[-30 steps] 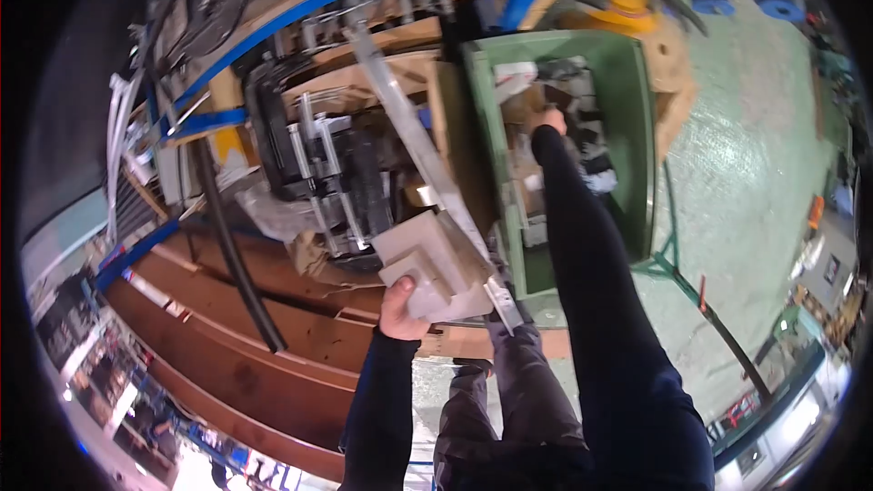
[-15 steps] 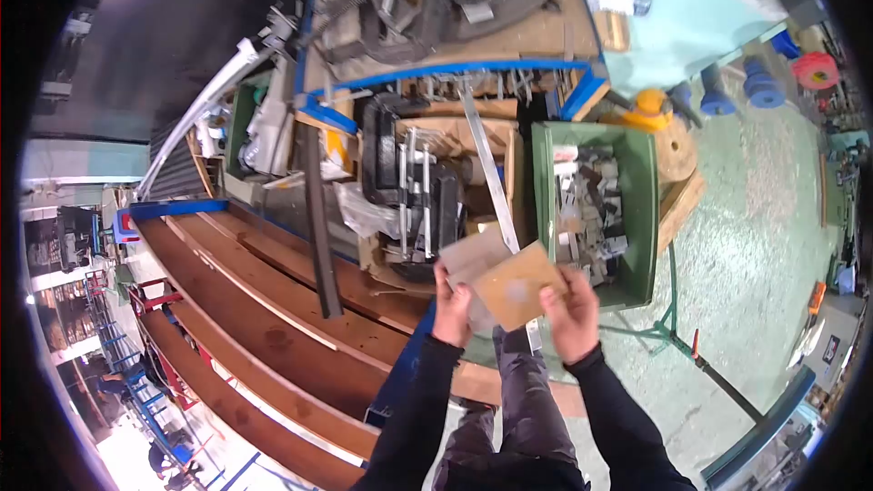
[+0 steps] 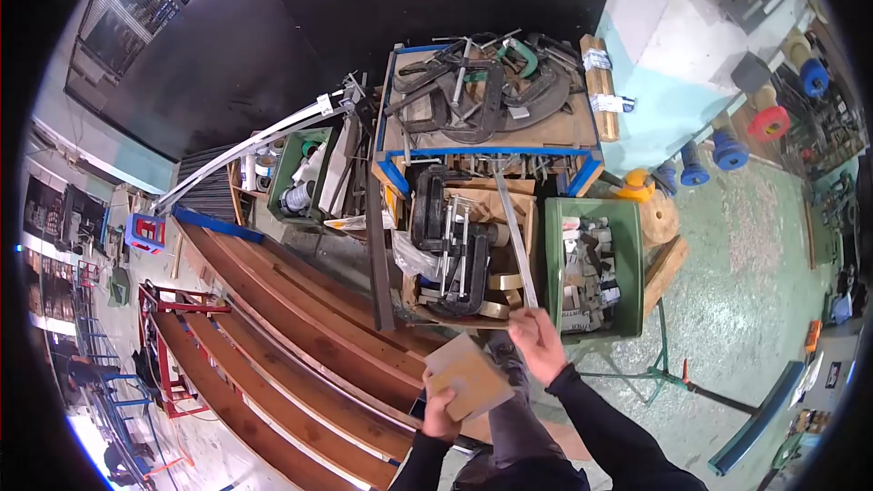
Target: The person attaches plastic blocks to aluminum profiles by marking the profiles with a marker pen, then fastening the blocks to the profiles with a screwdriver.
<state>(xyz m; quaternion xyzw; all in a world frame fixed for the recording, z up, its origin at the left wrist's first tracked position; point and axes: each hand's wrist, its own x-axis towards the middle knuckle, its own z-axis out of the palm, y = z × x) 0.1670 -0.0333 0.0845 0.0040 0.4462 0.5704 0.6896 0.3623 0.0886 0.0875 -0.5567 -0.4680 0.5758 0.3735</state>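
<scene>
- from here i see the person's left hand (image 3: 441,414) closed firmly on some flat tan pieces (image 3: 470,379), thumb lying over the top face; they look layered, though i couldn't swear to how many.
- the pieces are in the air in front of the legs, tilted rather than level.
- the right hand (image 3: 538,345) is at two o'clock from them, apart from them, its fingers partly curled; whether they pinch anything i can't tell.
- just by those fingers ends a metal bar (image 3: 516,241), which runs away towards twelve; touching or not, i can't say.
- at half past one from the pieces stands a green bin (image 3: 593,207), with a jumble of small grey and white bits (image 3: 591,264) inside.
- straight up at twelve is a cardboard box (image 3: 511,212) with black clamps (image 3: 448,241), and beyond it a blue-edged table (image 3: 546,138).
- my reading: the step in hand is handling the flat pieces, one-handed; any next move calls for a steady left grip and care around the bar's end.
</scene>
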